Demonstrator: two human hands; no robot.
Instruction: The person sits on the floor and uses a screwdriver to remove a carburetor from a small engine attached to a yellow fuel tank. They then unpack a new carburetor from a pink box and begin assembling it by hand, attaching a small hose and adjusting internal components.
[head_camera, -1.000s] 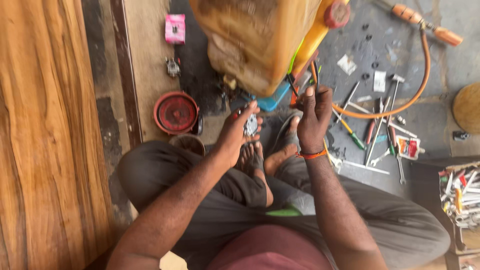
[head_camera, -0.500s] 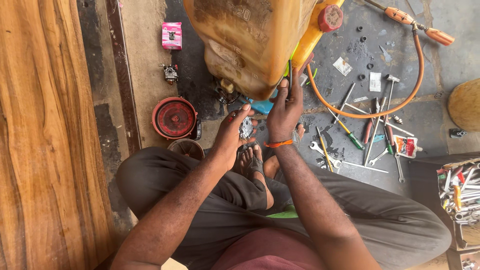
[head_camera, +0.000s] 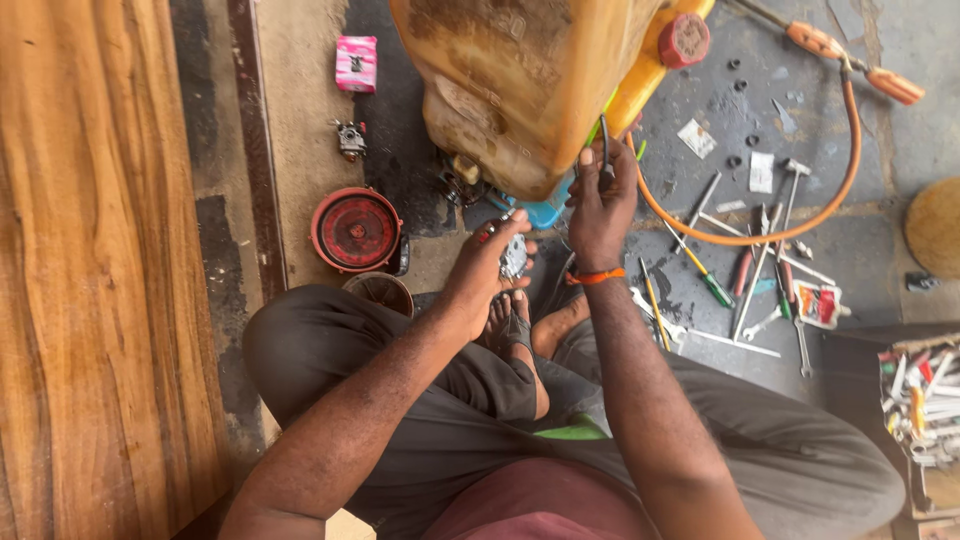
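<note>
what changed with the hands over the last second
The right hand rose from beside the left, up to the underside of the yellow tank, pinching a thin dark tool that points upward. The left hand stayed low over the feet, holding the small metal part. The red round cover, orange hose and scattered hand tools lie as before.

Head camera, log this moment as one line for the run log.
left hand: holds small metal part | right hand: pinches thin dark tool beside yellow tank | floor: red round cover, orange hose
</note>
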